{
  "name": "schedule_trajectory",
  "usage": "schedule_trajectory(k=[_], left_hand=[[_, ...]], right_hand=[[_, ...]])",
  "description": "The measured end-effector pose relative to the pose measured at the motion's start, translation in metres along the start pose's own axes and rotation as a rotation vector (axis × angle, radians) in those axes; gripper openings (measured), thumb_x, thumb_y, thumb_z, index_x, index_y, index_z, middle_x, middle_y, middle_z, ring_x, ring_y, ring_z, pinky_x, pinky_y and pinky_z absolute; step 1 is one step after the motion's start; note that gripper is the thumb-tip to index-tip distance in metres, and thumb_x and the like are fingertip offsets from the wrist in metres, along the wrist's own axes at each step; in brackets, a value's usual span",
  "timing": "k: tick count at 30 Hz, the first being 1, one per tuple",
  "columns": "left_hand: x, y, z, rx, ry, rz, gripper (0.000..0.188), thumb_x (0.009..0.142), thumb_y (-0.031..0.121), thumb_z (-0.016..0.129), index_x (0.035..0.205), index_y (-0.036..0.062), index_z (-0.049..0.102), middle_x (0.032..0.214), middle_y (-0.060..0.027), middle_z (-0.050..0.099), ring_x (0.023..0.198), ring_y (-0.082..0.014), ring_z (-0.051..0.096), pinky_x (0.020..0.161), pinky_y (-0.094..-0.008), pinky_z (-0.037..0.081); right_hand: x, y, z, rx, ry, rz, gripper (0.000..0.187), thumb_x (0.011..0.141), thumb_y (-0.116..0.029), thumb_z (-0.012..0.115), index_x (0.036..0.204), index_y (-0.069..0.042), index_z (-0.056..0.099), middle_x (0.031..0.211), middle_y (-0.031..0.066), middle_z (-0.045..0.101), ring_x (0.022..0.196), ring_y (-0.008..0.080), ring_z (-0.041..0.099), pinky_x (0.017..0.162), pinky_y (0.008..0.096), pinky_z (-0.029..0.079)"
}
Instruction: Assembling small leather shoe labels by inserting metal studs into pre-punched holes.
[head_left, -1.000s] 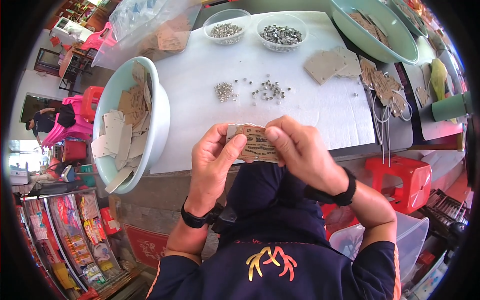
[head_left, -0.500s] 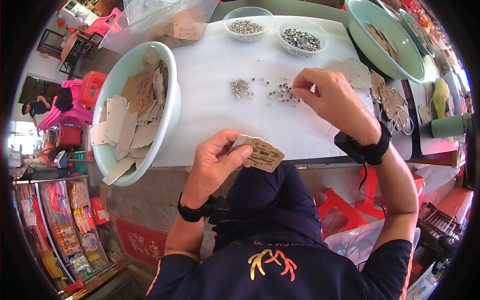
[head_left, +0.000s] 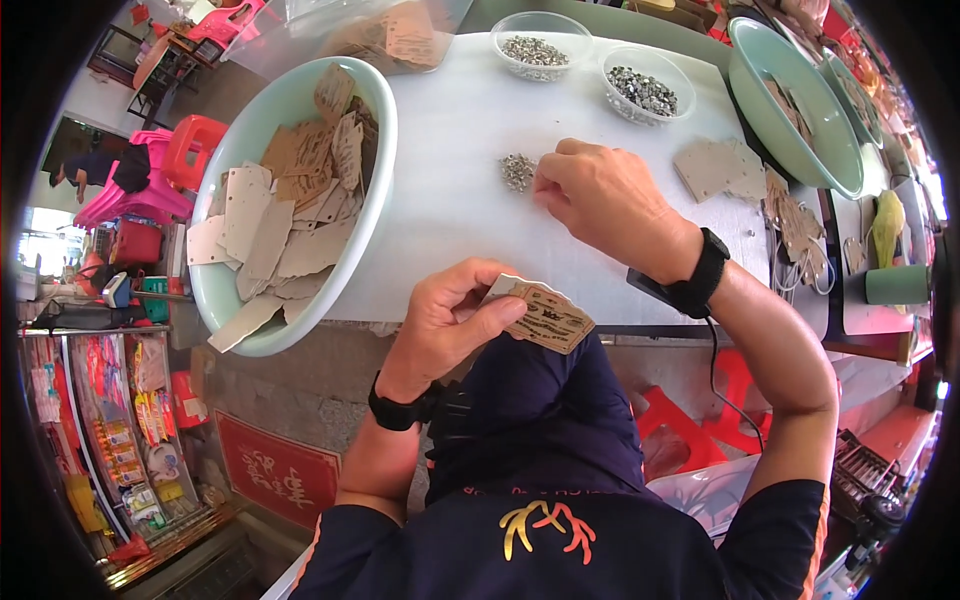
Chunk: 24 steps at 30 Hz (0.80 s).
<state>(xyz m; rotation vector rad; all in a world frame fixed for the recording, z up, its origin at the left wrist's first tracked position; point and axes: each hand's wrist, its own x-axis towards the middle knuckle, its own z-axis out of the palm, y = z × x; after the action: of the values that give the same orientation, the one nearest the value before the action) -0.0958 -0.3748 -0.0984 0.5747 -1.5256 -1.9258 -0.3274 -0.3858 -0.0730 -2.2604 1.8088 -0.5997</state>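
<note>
Near the table's front edge, my left hand [head_left: 440, 325] is closed on a brown printed cardboard card [head_left: 552, 318] with a wavy edge, thumb on top and a pale layer showing at its upper side. My right hand [head_left: 615, 205] is over the white tabletop with its fingers drawn together and pointing down. Its fingertips are right beside a small pile of tiny silver metal pieces [head_left: 516, 172]. Whatever may be between those fingertips is hidden.
A pale green basin [head_left: 385, 150] of cardboard pieces stands at left. Two clear bowls of metal pieces, one silver [head_left: 535, 50] and one darker [head_left: 645, 92], are at the back. Loose cards [head_left: 722, 168] and another green basin [head_left: 765, 75] are at right.
My right hand has moved left, from the loose dark metal pieces to the silver pile, and now covers the dark ones. My left hand keeps the card; the whole view has shifted slightly.
</note>
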Motion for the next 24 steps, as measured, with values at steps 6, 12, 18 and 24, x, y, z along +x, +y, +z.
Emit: schedule_trajectory(k=[6, 12, 18, 24], left_hand=[[0.002, 0.000, 0.001, -0.047, -0.016, 0.005, 0.019, 0.093, 0.000, 0.060, 0.112, -0.0033, 0.059, 0.099, -0.0056, 0.065, 0.089, -0.0093, 0.063, 0.079, -0.0254, 0.054], [0.003, 0.001, 0.003, -0.040, 0.035, -0.047, 0.020, 0.094, 0.003, 0.060, 0.112, -0.0036, 0.059, 0.101, -0.0068, 0.066, 0.090, -0.0105, 0.063, 0.080, -0.0275, 0.055], [0.006, -0.005, 0.003, -0.074, 0.092, -0.015, 0.021, 0.094, 0.005, 0.061, 0.113, -0.0034, 0.059, 0.099, -0.0076, 0.066, 0.089, -0.0111, 0.064, 0.076, -0.0275, 0.057], [0.006, -0.005, 0.004, -0.060, 0.077, 0.017, 0.020, 0.094, 0.005, 0.060, 0.113, -0.0030, 0.059, 0.099, -0.0069, 0.066, 0.087, -0.0102, 0.064, 0.076, -0.0273, 0.057]], right_hand=[[0.005, -0.001, 0.005, -0.070, -0.025, 0.072, 0.015, 0.081, -0.016, 0.062, 0.076, -0.002, 0.065, 0.077, 0.0135, 0.065, 0.073, 0.0333, 0.063, 0.065, 0.0428, 0.048], [0.013, -0.006, 0.002, 0.009, -0.115, 0.189, 0.016, 0.077, -0.016, 0.062, 0.071, -0.001, 0.064, 0.071, 0.0158, 0.064, 0.070, 0.0349, 0.063, 0.063, 0.0436, 0.047], [0.002, -0.006, -0.001, -0.045, -0.133, 0.089, 0.014, 0.076, -0.014, 0.061, 0.076, -0.001, 0.064, 0.076, 0.0168, 0.066, 0.071, 0.0362, 0.063, 0.065, 0.0433, 0.049], [0.005, -0.002, -0.018, 0.077, -0.140, 0.088, 0.014, 0.079, -0.016, 0.064, 0.080, -0.002, 0.065, 0.077, 0.0154, 0.066, 0.075, 0.0336, 0.064, 0.068, 0.0409, 0.050]])
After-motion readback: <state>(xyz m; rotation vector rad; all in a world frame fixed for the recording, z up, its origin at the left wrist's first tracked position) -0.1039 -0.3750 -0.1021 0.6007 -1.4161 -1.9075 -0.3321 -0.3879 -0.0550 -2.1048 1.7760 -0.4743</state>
